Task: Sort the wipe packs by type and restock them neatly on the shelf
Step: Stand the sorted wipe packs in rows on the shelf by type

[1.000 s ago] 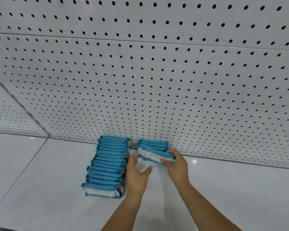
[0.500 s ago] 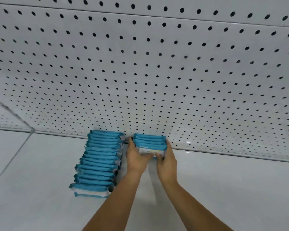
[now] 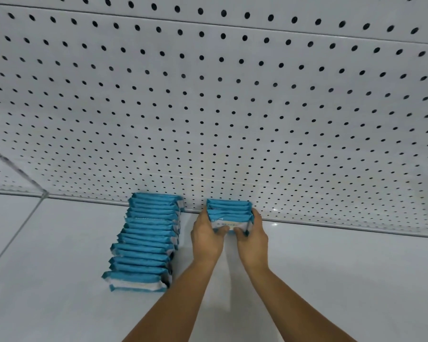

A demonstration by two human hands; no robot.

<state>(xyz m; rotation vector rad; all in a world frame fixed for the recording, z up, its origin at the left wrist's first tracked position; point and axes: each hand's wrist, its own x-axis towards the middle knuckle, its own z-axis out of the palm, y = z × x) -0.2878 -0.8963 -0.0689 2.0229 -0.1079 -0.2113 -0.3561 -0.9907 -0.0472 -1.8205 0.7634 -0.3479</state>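
A long row of several blue wipe packs (image 3: 146, 239) stands on edge on the white shelf (image 3: 344, 272), running from the pegboard toward me. To its right stands a short second row of blue packs (image 3: 229, 208) against the pegboard. My left hand (image 3: 205, 239) and my right hand (image 3: 253, 239) grip the two ends of the front pack of that short row, thumbs curled onto its white front face. The pack stands upright against the packs behind it.
The white pegboard back wall (image 3: 232, 114) rises right behind both rows. A seam in the shelf (image 3: 13, 239) runs at the far left. Bare shelf surface lies to the right of my hands and in front of the rows.
My right hand carried one pack to the short row. My left hand joined it, and both now hold the pack set upright at the front of that row.
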